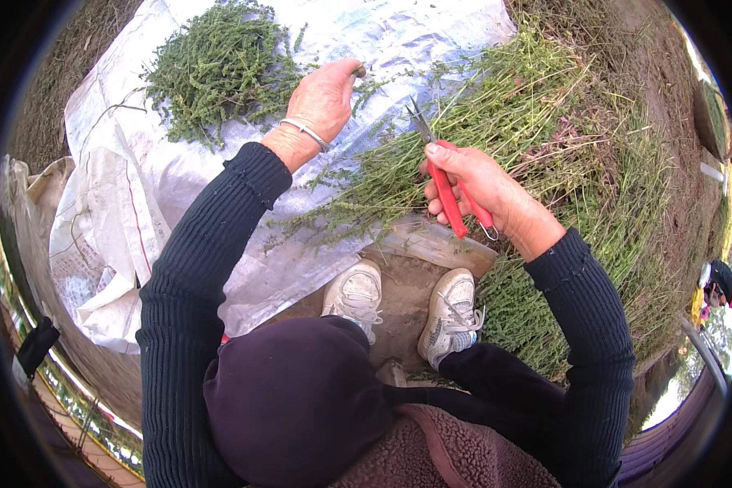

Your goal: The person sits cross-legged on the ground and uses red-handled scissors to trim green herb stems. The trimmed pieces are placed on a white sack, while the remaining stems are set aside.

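Note:
My left hand (324, 100), with a bracelet at the wrist, pinches a thin green plant sprig (369, 85) between thumb and fingertips above the white woven plastic sheet (201, 177). A heap of leafy green cuttings (219, 67) lies on the sheet just left of it. In my right hand (470, 183) are red-handled pruning snips (445, 189), their blades pointing up and slightly parted. Beneath and beside the snips, long uncut-looking stems (494, 116) spread over the sheet's right part and the ground.
My white shoes (355, 293) stand on bare soil at the sheet's near edge. A folded woven sack (107, 244) with print lies at the left. More plant stems (622, 244) are piled along the right. Part of a person or clothing (721, 283) shows at the far right rim.

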`<state>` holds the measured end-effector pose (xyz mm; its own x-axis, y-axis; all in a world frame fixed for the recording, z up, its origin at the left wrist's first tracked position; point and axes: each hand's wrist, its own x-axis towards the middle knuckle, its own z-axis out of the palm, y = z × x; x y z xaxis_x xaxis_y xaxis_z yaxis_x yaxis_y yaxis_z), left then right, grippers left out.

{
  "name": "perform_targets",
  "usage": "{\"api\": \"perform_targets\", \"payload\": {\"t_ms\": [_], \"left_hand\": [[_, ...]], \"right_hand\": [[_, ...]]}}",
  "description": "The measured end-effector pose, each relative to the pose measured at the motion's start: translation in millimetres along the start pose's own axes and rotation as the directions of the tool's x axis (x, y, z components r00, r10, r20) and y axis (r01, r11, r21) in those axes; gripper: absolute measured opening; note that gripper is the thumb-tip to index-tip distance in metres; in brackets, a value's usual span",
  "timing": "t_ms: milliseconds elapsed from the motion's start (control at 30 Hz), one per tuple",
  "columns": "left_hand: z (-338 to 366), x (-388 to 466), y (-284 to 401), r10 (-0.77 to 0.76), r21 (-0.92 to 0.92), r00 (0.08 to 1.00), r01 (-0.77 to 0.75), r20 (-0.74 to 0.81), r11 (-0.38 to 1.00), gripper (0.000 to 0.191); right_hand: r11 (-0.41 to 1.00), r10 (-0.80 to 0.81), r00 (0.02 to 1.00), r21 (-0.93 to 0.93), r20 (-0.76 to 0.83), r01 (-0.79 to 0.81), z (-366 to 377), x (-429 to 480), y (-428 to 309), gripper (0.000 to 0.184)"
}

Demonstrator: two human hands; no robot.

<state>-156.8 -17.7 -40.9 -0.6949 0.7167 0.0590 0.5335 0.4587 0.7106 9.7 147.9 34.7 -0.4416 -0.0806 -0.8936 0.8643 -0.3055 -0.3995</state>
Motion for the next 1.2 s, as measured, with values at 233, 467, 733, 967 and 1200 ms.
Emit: {"api": "perform_targets", "payload": {"t_ms": [233,467,733,967,1200], "left_hand": [[45,24,6,-0.082,0.373,0.959,-0.025,0.27,0.928,0.023],[53,18,-1,-0.207,0.302,0.921,0.105,0.33,0.948,0.021],[32,16,-1,-0.202,-0.187,0.917,0.278,0.343,0.942,0.016],[-21,-1,-19,-0.372,-0.486,0.801,0.585,0.469,0.649,0.015],[21,2,-12,-0.147,0.056,0.948,0.136,0.284,0.989,0.035]], "right_hand": [[0.995,0.031,0.998,-0.094,-0.052,-0.036,-5,39,-18,0.053],[0.993,0.001,0.996,-0.115,-0.092,-0.012,-6,49,-12,0.047],[0.988,-0.098,0.991,-0.128,-0.094,0.085,1,35,-15,0.036],[0.997,-0.051,0.997,-0.059,-0.057,0.048,-2,11,14,0.042],[0.995,-0.035,0.993,-0.096,-0.115,0.024,7,14,-2,0.051]]}}
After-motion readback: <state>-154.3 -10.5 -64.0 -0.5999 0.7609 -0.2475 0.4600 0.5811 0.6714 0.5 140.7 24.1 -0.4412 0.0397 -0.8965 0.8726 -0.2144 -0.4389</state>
